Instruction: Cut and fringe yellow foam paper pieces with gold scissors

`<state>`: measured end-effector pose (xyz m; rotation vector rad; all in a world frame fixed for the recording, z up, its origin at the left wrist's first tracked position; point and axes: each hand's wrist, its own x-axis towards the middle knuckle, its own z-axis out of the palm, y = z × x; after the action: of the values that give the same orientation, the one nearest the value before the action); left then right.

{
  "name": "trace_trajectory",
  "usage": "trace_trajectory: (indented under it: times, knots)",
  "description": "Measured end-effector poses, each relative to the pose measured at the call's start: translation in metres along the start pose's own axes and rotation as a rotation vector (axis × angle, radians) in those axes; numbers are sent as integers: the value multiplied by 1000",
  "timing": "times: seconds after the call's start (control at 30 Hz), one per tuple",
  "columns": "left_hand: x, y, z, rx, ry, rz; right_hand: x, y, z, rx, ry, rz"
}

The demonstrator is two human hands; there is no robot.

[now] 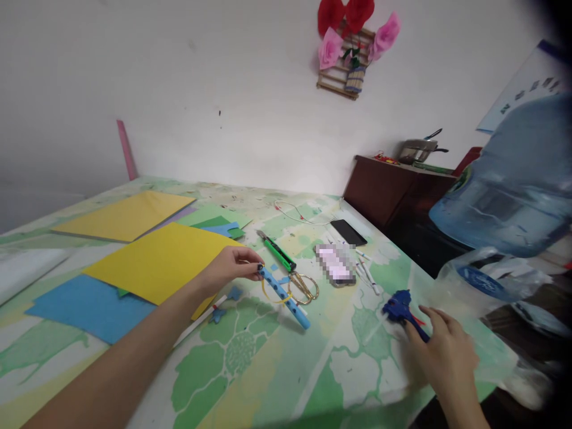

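Observation:
A blue paper tube (285, 298) with dark spots and a thin yellow strip slants over the table, its upper end pinched in my left hand (239, 265). Toward the right edge, my right hand (442, 342) has its fingers apart around the handle of a blue glue gun (399, 307); whether it touches the handle is hard to tell. Just behind the tube are gold-handled scissors (304, 288) and a green utility knife (279, 253). A white stick (199, 320) with small blue paper shapes (217, 314) lies below my left wrist.
Yellow sheets (165, 262) and blue paper (93, 307) cover the left side of the table (250, 387). Behind the glue gun are a phone (335, 265), a dark device (348, 232) and white pens (369, 277). A large water bottle (513, 179) stands at the right.

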<state>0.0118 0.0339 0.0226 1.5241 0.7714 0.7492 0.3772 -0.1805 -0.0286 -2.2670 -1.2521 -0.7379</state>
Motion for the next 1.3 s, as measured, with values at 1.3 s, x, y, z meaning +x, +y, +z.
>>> trace_trajectory:
  times: [1.3]
  knots:
    - [-6,4,14,-178,-184,8,39,-231,-14,1016,-325,-662]
